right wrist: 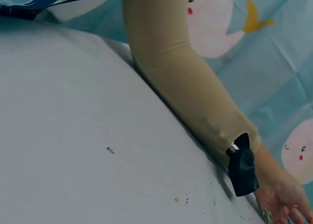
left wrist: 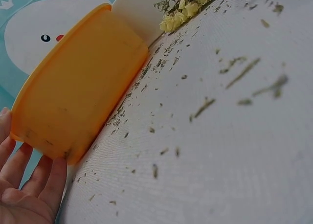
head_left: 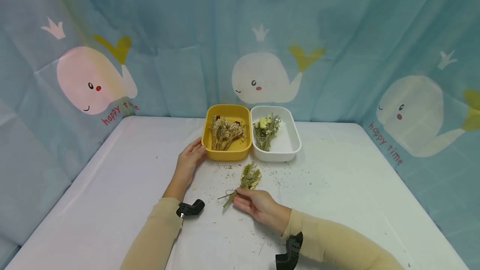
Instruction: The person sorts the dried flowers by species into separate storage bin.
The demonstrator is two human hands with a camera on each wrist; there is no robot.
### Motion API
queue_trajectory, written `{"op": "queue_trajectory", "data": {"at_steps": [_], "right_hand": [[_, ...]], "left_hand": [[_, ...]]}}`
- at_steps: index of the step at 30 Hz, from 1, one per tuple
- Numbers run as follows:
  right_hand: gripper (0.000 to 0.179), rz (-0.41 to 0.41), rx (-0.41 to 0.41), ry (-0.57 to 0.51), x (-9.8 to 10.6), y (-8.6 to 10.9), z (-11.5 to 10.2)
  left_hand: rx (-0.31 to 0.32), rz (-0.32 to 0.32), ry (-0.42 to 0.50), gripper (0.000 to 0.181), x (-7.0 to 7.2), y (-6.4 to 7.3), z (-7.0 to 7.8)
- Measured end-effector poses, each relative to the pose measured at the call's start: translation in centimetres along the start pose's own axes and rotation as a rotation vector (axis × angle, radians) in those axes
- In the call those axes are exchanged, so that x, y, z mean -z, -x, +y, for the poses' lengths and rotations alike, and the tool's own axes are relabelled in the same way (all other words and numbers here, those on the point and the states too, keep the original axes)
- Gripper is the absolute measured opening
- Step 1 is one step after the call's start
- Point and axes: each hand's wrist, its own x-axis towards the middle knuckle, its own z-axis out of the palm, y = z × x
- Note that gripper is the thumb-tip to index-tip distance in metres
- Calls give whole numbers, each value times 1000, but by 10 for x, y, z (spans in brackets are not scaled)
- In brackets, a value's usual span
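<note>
My right hand [head_left: 262,206] pinches a small bunch of dried flowers [head_left: 249,177] by its tied stems, thumb on top. The blossoms point away from me, and loose string ends stick out to the left of the stems. My left hand [head_left: 190,159] is at the front left corner of a yellow tub [head_left: 229,156]. In the left wrist view, fairly straight fingers [left wrist: 55,177] touch the tub's side. Inside that tub lie dried bunches [head_left: 223,130] with pale and dark red heads. The right wrist view shows the left sleeve and hand, not the right hand.
Against the yellow tub's right side stands a white tub [head_left: 285,157] holding a yellow-flowered bunch [head_left: 267,128]. Bits of stem and leaf litter the white table [head_left: 337,186]. A blue curtain [head_left: 180,74] printed with whales encloses the back and sides.
</note>
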Motion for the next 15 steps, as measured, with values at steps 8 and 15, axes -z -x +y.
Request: {"op": "queue_trajectory", "data": {"at_steps": [8,15], "right_hand": [[28,-44,24,120,6,5,0],[32,-81,58,223,10,17,-2]], "left_hand": [[3,-14,10,56,0,-2,0],[4,-2,-19,55,2,-3,-2]]}}
